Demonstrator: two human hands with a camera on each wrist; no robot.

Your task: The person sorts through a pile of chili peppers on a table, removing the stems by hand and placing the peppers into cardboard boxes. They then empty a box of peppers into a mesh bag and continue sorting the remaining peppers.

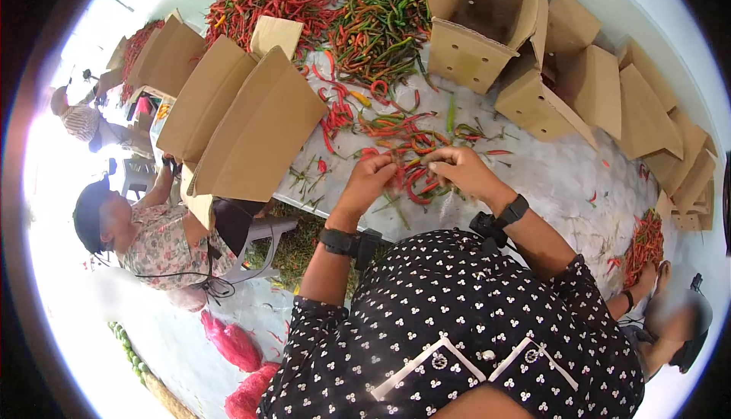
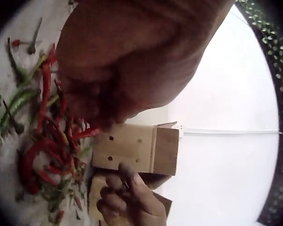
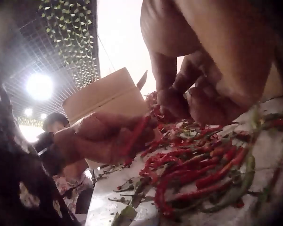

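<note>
In the head view my left hand [image 1: 371, 181] is over the near part of a loose pile of red and green chilies [image 1: 415, 133]. The right wrist view shows that left hand [image 3: 101, 136] gripping a red chili [image 3: 136, 135] between thumb and fingers. Just right of it, my right hand [image 1: 463, 172] has its fingers curled and thumb bent in towards them; no object shows clearly in its fingertips. The left wrist view has the right hand [image 2: 132, 197] beside cartons, apart from the left hand [image 2: 127, 66], whose underside hides most of its grip.
Big heaps of red chilies [image 1: 263, 11] and green chilies [image 1: 381, 27] lie at the back. Open cardboard boxes [image 1: 468, 57] stand on the right and more boxes [image 1: 259, 129] on the left. Green stems [image 1: 304, 183] are scattered left. People sit at both sides.
</note>
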